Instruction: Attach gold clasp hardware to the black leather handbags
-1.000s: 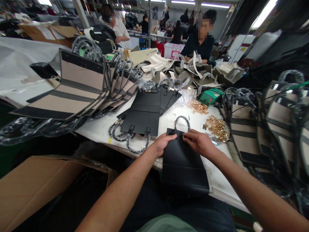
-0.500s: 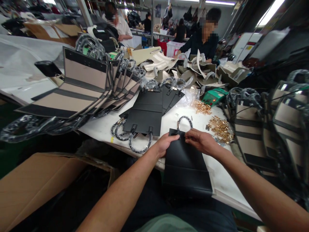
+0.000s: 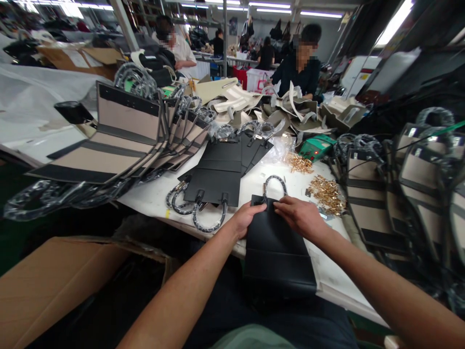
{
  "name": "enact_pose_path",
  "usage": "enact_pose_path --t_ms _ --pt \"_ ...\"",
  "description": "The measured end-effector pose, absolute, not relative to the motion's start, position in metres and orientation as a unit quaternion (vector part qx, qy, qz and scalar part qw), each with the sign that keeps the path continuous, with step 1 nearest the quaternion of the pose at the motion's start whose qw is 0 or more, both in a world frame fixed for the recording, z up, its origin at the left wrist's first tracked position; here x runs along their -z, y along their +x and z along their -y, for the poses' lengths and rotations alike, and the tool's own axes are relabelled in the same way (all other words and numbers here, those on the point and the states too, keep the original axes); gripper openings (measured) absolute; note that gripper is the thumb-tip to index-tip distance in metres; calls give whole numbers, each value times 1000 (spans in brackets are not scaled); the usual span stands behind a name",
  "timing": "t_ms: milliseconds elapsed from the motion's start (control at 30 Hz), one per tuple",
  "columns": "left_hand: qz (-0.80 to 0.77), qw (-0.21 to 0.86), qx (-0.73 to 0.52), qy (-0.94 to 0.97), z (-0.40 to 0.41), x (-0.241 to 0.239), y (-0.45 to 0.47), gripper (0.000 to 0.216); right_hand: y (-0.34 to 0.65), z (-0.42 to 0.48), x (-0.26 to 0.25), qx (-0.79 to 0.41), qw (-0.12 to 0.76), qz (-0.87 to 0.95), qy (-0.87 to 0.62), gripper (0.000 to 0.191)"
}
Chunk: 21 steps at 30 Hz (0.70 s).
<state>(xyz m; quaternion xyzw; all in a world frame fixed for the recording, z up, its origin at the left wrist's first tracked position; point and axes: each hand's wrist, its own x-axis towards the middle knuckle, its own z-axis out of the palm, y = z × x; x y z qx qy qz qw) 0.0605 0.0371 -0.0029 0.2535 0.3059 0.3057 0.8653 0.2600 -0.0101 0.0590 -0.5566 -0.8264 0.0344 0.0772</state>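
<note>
In front of me a black bag panel (image 3: 278,247) lies over the table's front edge, its near end hanging towards my lap. A plastic-wrapped handle (image 3: 276,180) loops up from its far end. My left hand (image 3: 249,215) grips the panel's left edge, thumb on top near the handle's left base. My right hand (image 3: 300,213) lies at the far right of the panel, fingers bent together over the handle's other base. Whatever sits beneath those fingertips is hidden. To the left, finished-looking black panels (image 3: 214,182) with wrapped handles lie stacked.
Gold-coloured metal pieces (image 3: 327,194) lie in a heap right of my hands, near a green device (image 3: 317,146). Opened bag panels (image 3: 119,131) are piled left, more (image 3: 374,198) right. A cardboard box (image 3: 61,286) stands lower left. A co-worker (image 3: 301,72) sits across the table.
My right fingers have gone from a raised pinch to a flatter press on the panel by the handle's right base. My left hand keeps its grip. The view has shifted slightly.
</note>
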Motion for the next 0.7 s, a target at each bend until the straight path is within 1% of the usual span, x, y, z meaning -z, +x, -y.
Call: enact_pose_path --t_ms 67,233,467,700 --pt "-303 867 -306 252 -37 3 60 34 261 8 -58 -39 82 827 -555 30" --pt "-306 866 -309 249 -38 6 61 38 262 6 -49 -53 128 803 -580 23" --pt "-333 843 -312 286 -38 5 62 42 253 10 -40 -19 120 803 -583 21" --pt "-341 833 -325 290 -30 -10 59 44 260 3 -53 -123 189 807 -546 18"
